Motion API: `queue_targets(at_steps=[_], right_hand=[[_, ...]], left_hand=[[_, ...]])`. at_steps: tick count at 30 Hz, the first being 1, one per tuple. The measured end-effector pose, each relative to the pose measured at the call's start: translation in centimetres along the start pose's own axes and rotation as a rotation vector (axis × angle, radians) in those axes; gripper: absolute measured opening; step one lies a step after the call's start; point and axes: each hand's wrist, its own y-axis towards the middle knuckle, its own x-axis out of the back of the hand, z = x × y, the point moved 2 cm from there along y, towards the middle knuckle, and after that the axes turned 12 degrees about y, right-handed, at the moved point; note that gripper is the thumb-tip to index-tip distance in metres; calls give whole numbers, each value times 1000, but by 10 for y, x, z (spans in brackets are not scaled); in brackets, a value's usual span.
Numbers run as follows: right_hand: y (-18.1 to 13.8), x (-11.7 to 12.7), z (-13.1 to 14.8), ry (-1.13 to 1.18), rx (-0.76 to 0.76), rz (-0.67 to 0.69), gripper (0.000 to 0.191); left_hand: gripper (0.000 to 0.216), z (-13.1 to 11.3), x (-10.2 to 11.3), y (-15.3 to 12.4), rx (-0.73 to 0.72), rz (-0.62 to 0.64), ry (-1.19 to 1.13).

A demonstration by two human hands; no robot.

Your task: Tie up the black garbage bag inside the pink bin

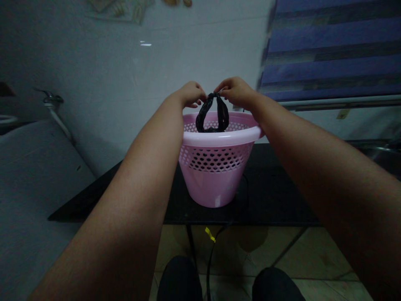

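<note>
A pink plastic basket [213,182] with a band of holes below its rim stands on the dark countertop. Out of it rises a black plastic bag [223,115], its two sides drawn up into a loop with a knot at the top. My left hand [191,94] pinches the knot from the left, fingers closed. From the other side my right hand [235,90] grips the knot too, between thumb and fingers. Most of the bag is hidden inside the basket, and its contents do not show.
The black countertop [275,196] has a thin front edge near my knees. A dark cable with a yellow tag [210,235] hangs over it. A tap [52,98] is at the left, a striped blue blind [328,50] at upper right, and a metal sink [385,152] at far right.
</note>
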Motion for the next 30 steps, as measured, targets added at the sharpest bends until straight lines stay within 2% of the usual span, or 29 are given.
queue_targets(at_steps=[5,11,30], right_hand=[[-3,1,5,-109,-32,35,25],[-9,1,10,-134,-77,54,33],[-8,1,6,-163,-143,24,31]], left_hand=[[30,-4,1,-4,15,1,41],[31,-3,1,-3,15,4,85],[31,-4,1,-4,39,21,74]])
